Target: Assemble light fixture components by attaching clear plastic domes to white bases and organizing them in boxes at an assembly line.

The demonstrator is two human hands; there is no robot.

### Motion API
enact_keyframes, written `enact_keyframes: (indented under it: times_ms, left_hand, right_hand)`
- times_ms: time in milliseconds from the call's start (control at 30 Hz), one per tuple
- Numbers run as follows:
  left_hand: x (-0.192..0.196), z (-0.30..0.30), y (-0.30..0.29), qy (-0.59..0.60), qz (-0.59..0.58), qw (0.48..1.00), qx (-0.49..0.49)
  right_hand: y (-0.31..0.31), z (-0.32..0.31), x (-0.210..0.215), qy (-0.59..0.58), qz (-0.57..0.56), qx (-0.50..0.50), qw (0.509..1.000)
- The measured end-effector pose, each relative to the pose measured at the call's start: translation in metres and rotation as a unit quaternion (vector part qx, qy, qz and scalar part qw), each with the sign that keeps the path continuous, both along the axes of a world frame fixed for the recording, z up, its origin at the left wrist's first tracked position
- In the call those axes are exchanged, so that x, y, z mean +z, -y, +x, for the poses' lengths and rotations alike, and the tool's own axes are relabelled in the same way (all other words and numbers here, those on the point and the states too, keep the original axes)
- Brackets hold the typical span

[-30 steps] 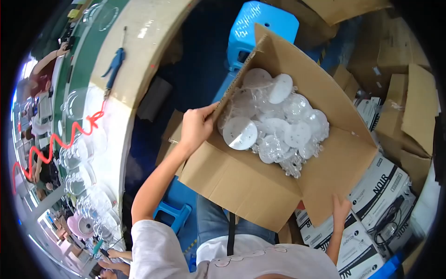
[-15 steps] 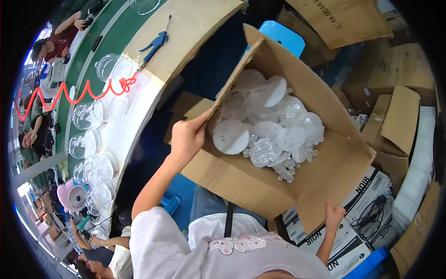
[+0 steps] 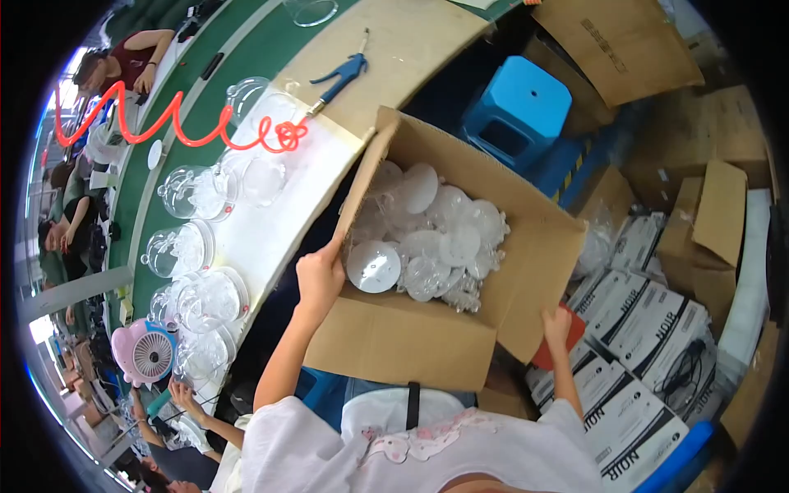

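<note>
The person holds a big brown cardboard box (image 3: pixel 427 345) in front of the body, tilted a little toward the table (image 3: pixel 271 222). The left hand (image 3: pixel 319 278) grips the upper edge of the left wall, the fingers folded over the rim and pressed together. The right hand (image 3: pixel 557 325) supports the box at its lower right corner; its fingers lie against the cardboard, slightly spread.

To carry it well, I think both hands should keep the box level and move slowly, because the contents are loose and can slide to one side.

Inside lie many clear plastic lids (image 3: pixel 436 242), round and flat, smooth and shiny, some in thin bags. The cardboard is matte and stiff, with open flaps. On the white table surface stand clear domed containers (image 3: pixel 185 251), rounded like bells. A red coiled hose (image 3: pixel 164 123) runs to a blue air gun (image 3: pixel 341 72). A blue plastic stool (image 3: pixel 518 111) stands behind the box.
</note>
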State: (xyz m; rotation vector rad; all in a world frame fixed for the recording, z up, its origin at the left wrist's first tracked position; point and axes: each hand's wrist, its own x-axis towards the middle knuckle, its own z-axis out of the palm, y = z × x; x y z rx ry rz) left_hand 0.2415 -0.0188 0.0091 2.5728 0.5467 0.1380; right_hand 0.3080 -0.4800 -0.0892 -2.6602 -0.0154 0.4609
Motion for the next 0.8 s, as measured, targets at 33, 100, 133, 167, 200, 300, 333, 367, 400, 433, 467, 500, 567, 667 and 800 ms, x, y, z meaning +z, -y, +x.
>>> enact_keyframes:
  times_ms: [33,100,133,167,200,300,333,367,400,433,467,500,567,667,800]
  left_hand:
    - [-0.019,-0.008,-0.007,-0.004,0.017,1.0,0.0]
    - [-0.058,-0.03,-0.013,-0.035,0.074,0.997,-0.014]
    - [-0.068,-0.028,-0.005,-0.04,0.081,0.996,-0.016]
    - [-0.073,-0.023,0.008,-0.044,0.086,0.995,-0.016]
    - [-0.076,-0.023,0.017,-0.045,0.079,0.996,-0.016]
    - [-0.09,-0.03,0.046,-0.016,0.019,0.999,-0.028]
    - [-0.096,-0.035,0.05,-0.014,0.018,0.999,-0.027]
    - [-0.103,-0.044,0.052,-0.013,0.019,0.999,-0.028]
    - [-0.113,-0.052,0.056,-0.012,0.017,0.999,-0.03]
    - [-0.123,-0.061,0.057,-0.048,-0.007,0.999,-0.013]
    - [-0.142,-0.079,0.056,-0.055,-0.001,0.998,-0.006]
    - [-0.163,-0.104,0.049,-0.072,0.007,0.997,-0.007]
    - [-0.176,-0.118,0.05,-0.081,0.002,0.997,-0.016]
    - [-0.159,-0.129,0.053,-0.105,0.064,0.981,0.153]
    - [-0.153,-0.195,0.03,-0.194,0.105,0.806,0.549]
  right_hand:
    - [-0.007,-0.008,-0.006,0.001,0.011,-0.016,1.0]
    - [-0.043,-0.028,0.008,-0.018,0.003,-0.018,1.0]
    - [-0.048,-0.038,0.011,-0.031,-0.035,-0.006,0.999]
    - [-0.046,-0.045,0.016,-0.043,-0.075,0.007,0.996]
    - [-0.031,-0.055,0.0,-0.033,-0.063,0.0,0.997]
    - [-0.015,-0.051,0.001,-0.064,-0.108,0.018,0.992]
    - [-0.013,-0.041,0.007,-0.062,-0.11,0.018,0.992]
    - [-0.015,-0.028,0.02,-0.127,-0.119,0.084,0.981]
    - [-0.017,-0.013,0.038,-0.192,-0.131,0.15,0.961]
    - [-0.037,0.01,0.066,-0.183,-0.103,0.138,0.968]
    - [-0.06,0.035,0.093,-0.175,-0.075,0.126,0.974]
    - [-0.069,0.055,0.097,-0.039,-0.047,0.162,0.985]
    - [-0.089,0.107,0.101,0.118,-0.021,0.237,0.964]
    - [-0.122,0.169,0.062,0.203,-0.061,0.29,0.933]
    - [-0.129,0.215,0.006,0.002,-0.045,0.203,0.978]
